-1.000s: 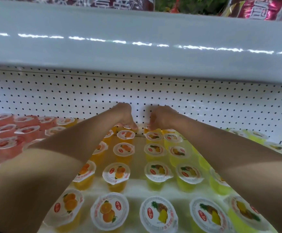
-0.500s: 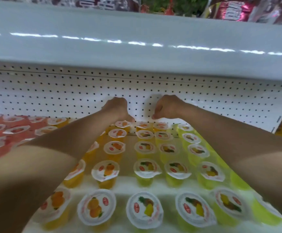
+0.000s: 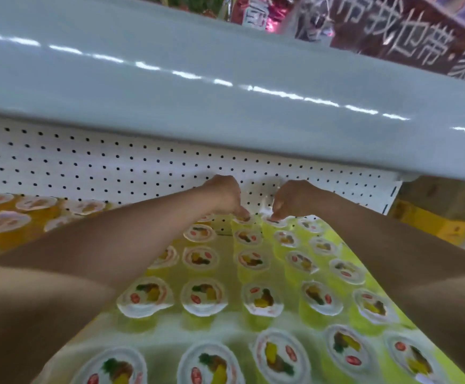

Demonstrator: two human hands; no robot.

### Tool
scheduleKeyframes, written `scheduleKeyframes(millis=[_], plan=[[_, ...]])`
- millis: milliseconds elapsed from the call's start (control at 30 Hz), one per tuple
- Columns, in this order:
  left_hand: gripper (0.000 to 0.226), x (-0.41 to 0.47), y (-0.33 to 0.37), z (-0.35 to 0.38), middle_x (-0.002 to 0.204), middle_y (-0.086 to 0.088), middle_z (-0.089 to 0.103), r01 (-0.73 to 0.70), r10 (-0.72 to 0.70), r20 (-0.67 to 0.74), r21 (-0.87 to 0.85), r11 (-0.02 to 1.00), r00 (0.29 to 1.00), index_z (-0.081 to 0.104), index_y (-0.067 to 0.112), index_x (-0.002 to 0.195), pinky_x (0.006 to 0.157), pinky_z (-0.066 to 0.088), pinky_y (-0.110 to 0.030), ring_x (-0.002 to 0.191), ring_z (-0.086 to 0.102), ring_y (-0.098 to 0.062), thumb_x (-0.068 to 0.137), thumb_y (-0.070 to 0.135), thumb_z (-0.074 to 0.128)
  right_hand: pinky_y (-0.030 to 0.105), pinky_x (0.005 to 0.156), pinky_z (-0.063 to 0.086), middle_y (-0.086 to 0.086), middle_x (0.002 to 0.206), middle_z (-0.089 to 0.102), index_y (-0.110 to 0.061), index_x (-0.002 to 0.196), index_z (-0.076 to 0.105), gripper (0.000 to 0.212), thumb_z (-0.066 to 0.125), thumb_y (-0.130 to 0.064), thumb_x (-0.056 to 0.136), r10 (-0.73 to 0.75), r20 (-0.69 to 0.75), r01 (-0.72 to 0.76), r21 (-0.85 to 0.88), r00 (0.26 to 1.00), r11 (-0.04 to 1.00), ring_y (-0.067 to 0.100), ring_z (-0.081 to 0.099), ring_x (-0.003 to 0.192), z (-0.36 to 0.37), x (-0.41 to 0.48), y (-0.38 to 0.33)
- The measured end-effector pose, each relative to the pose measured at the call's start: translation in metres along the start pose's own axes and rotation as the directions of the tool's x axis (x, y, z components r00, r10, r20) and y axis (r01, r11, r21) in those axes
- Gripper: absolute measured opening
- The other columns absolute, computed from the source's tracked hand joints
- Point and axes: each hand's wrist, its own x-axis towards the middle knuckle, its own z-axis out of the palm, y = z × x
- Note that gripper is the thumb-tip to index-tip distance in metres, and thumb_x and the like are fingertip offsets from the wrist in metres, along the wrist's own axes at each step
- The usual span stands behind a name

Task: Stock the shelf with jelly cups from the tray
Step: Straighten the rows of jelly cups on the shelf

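Rows of yellow-green jelly cups [image 3: 203, 296] with white fruit-print lids fill the white shelf [image 3: 225, 329] in front of me. Both my arms reach to the back row by the pegboard. My left hand [image 3: 224, 195] curls down with its fingertips pinched on the rearmost jelly cup [image 3: 243, 219]. My right hand [image 3: 292, 199] is close beside it, fingers pinched on the neighbouring back-row cup [image 3: 277, 223]. Motion blur softens the picture. No tray is in view.
Orange jelly cups [image 3: 2, 223] stand on the shelf's left part. A white pegboard wall [image 3: 101, 164] closes the back. The upper shelf [image 3: 225, 92] overhangs close above my hands, with snack bags [image 3: 392, 34] on it. A yellow box [image 3: 433, 227] sits beyond the right end.
My view has swung right and tilted, so the orange cups slid to the left. Both hands stay at the back row and have dropped onto the rearmost lids.
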Motion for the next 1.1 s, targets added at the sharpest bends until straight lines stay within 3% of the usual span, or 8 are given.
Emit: scheduleKeyframes(millis=[167, 300, 533, 733, 867, 967, 1067, 1100], plan=[[0.054, 0.012, 0.016, 0.015, 0.095, -0.004, 0.069, 0.035, -0.035, -0.003, -0.001, 0.999, 0.999, 0.069, 0.008, 0.099, 0.073, 0.052, -0.032, 0.09, 0.065, -0.021, 0.075, 0.056, 0.076, 0.031, 0.092, 0.047, 0.002, 0.117, 0.069, -0.015, 0.113, 0.072, 0.046, 0.064, -0.051, 0.087, -0.03, 0.021, 0.029, 0.015, 0.999, 0.999, 0.02, 0.062, 0.109, 0.011, 0.003, 0.015], [0.045, 0.019, 0.022, 0.02, 0.072, 0.001, 0.06, 0.074, -0.074, -0.013, 0.042, 0.996, 0.997, 0.063, 0.013, 0.076, 0.066, 0.046, -0.028, 0.069, 0.057, -0.015, 0.071, 0.055, 0.079, 0.037, 0.094, 0.051, 0.008, 0.112, 0.071, -0.009, 0.109, 0.073, 0.054, 0.062, -0.056, 0.085, -0.038, -0.01, 0.038, 0.044, 0.999, 0.998, 0.024, 0.065, 0.104, 0.016, 0.008, 0.016], [0.04, 0.021, 0.027, 0.024, 0.063, 0.003, 0.054, 0.118, -0.116, -0.02, 0.087, 0.989, 0.993, 0.056, 0.015, 0.066, 0.058, 0.044, -0.025, 0.059, 0.051, -0.013, 0.073, 0.045, 0.08, 0.033, 0.085, 0.052, -0.001, 0.099, 0.069, -0.019, 0.103, 0.069, 0.043, 0.076, -0.051, 0.075, -0.044, -0.053, 0.052, 0.147, 0.998, 0.988, 0.019, 0.062, 0.095, 0.021, 0.017, 0.015], [0.04, 0.014, 0.027, 0.023, 0.081, -0.002, 0.067, 0.11, -0.11, -0.004, 0.092, 0.99, 0.994, 0.07, 0.011, 0.09, 0.077, 0.054, -0.031, 0.078, 0.063, -0.02, 0.074, 0.046, 0.08, 0.031, 0.079, 0.049, -0.002, 0.095, 0.065, -0.019, 0.093, 0.063, 0.036, 0.076, -0.049, 0.077, -0.081, -0.069, 0.092, 0.166, 0.994, 0.982, 0.019, 0.06, 0.092, 0.023, 0.016, 0.016], [0.048, 0.006, 0.032, 0.014, 0.061, 0.001, 0.05, 0.111, -0.107, -0.032, 0.147, 0.983, 0.994, 0.05, 0.014, 0.061, 0.056, 0.04, -0.027, 0.058, 0.047, -0.015, 0.078, 0.052, 0.074, 0.029, 0.075, 0.047, -0.002, 0.099, 0.065, -0.016, 0.104, 0.068, 0.045, 0.072, -0.054, 0.08, -0.09, -0.104, 0.102, 0.119, 0.991, 0.988, 0.019, 0.059, 0.093, 0.012, -0.001, 0.019], [0.047, -0.005, 0.039, 0.004, 0.065, -0.001, 0.054, 0.103, -0.109, 0.047, 0.115, 0.988, 0.993, 0.054, 0.013, 0.066, 0.056, 0.037, -0.025, 0.058, 0.051, -0.017, 0.076, 0.054, 0.075, 0.026, 0.066, 0.046, -0.006, 0.091, 0.064, -0.016, 0.103, 0.072, 0.046, 0.074, -0.055, 0.078, -0.113, -0.056, 0.118, 0.106, 0.992, 0.987, 0.014, 0.059, 0.084, 0.002, -0.021, 0.021], [0.046, -0.018, 0.049, 0.003, 0.084, -0.003, 0.067, 0.113, -0.127, 0.168, 0.091, 0.989, 0.977, 0.065, 0.012, 0.088, 0.059, 0.048, -0.025, 0.067, 0.064, -0.016, 0.074, 0.054, 0.078, 0.033, 0.083, 0.054, -0.004, 0.1, 0.068, -0.017, 0.099, 0.075, 0.052, 0.077, -0.061, 0.07, -0.11, 0.065, 0.103, 0.1, 0.992, 0.99, 0.017, 0.063, 0.093, 0.004, -0.031, 0.018], [0.046, -0.02, 0.052, 0.005, 0.086, -0.003, 0.067, 0.114, -0.131, 0.182, 0.105, 0.988, 0.975, 0.064, 0.012, 0.087, 0.058, 0.049, -0.025, 0.067, 0.064, -0.015, 0.074, 0.054, 0.078, 0.037, 0.088, 0.054, -0.003, 0.104, 0.069, -0.018, 0.098, 0.075, 0.052, 0.078, -0.061, 0.068, -0.103, 0.085, 0.094, 0.098, 0.991, 0.991, 0.019, 0.064, 0.097, 0.006, -0.033, 0.017]])
